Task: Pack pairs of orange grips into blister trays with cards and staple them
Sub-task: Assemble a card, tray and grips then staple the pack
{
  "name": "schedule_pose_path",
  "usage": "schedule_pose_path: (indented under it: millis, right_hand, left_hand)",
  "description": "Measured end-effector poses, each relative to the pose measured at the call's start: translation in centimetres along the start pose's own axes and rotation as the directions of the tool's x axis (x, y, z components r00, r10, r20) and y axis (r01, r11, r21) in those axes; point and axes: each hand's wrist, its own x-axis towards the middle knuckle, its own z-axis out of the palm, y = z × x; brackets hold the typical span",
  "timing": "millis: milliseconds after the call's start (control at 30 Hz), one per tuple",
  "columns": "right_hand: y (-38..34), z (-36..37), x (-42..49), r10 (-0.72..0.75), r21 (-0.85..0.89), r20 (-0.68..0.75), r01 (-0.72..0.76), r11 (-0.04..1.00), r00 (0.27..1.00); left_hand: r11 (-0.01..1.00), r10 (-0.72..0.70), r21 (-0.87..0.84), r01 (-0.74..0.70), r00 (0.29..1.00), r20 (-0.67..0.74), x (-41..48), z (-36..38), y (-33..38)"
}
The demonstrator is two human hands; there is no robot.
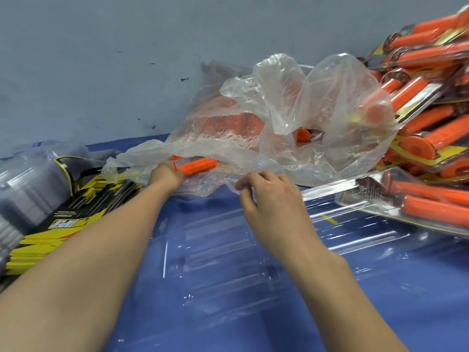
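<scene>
Left hand curled round end of orange grip at clear bag mouth. Right hand half-curled at bag edge, can't tell if pinching it. Blister tray lies between the forearms, cards far left

Dead centre, a clear plastic bag sits crumpled on the worktop, its thin film billowing up in two glossy folds while one long flap trails off to the left. The worktop itself is deep blue and shiny, catching the light; it looks like a smooth sheet laid over it, though that's hard to call from here. Behind it all rises a dull grey-blue wall, scuffed and patchy, with a few small dark marks dotted across its middle.
</scene>
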Motion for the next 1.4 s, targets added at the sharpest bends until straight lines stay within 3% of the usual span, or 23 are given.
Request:
schedule_pose_path:
  millis: [100, 200, 300, 433, 533, 600, 933, 1033, 1267, 1400]
  right_hand:
    - [-1.3, 0.5, -0.1, -0.022, -0.005, 0.025, 0.022, 1.0, 0.999]
    - [-3.4, 1.3, -0.5, -0.057, 0.023, 0.041, 0.056, 0.998, 0.998]
    - [-5.6, 2.3, -1.0, -0.09, 0.049, 0.06, 0.087, 0.995, 0.994]
    - [-8.3, 3.4, -1.8, -0.13, 0.038, 0.091, 0.127, 0.991, 0.987]
    - [-9.6, 3.9, -2.3, -0.151, 0.065, 0.101, 0.145, 0.987, 0.983]
    - [-10.1, 4.0, -2.4, -0.158, 0.075, 0.107, 0.151, 0.986, 0.982]
    - [-11.4, 3.8, -2.4, -0.186, 0.07, 0.087, 0.18, 0.981, 0.979]
    - [-11.6, 3.4, -2.4, -0.185, 0.083, 0.076, 0.179, 0.98, 0.98]
    - [-12.2, 3.1, -3.1, -0.204, 0.11, 0.096, 0.194, 0.975, 0.974]
    - [-13.2, 3.5, -3.6, -0.238, 0.136, 0.124, 0.221, 0.966, 0.963]
  left_hand:
    - [0.989, 0.14, 0.047, -0.142, 0.989, 0.041, -1.2, -1.9, -1.0]
    - [0.956, 0.219, 0.201, -0.215, 0.976, 0.0, -2.1, -5.1, -3.9]
    - [0.93, 0.162, 0.34, -0.137, 0.986, -0.045, -2.3, -8.3, -8.1]
    - [0.911, 0.028, 0.411, -0.042, 0.999, 0.039, -3.7, -10.9, -13.3]
    - [0.941, 0.057, 0.325, -0.098, 0.989, 0.136, -5.8, -11.4, -15.2]
    - [0.946, 0.095, 0.299, -0.128, 0.988, 0.121, -7.3, -11.5, -15.7]
    - [0.842, 0.147, 0.524, -0.131, 0.989, 0.011, -11.1, -12.1, -13.4]
    - [0.866, 0.128, 0.487, -0.11, 0.992, -0.004, -10.7, -13.4, -13.9]
    - [0.988, -0.027, 0.156, 0.013, 0.996, 0.086, -10.1, -15.6, -14.6]
    - [0.985, 0.005, 0.174, -0.02, 0.996, 0.086, -10.2, -16.7, -14.6]
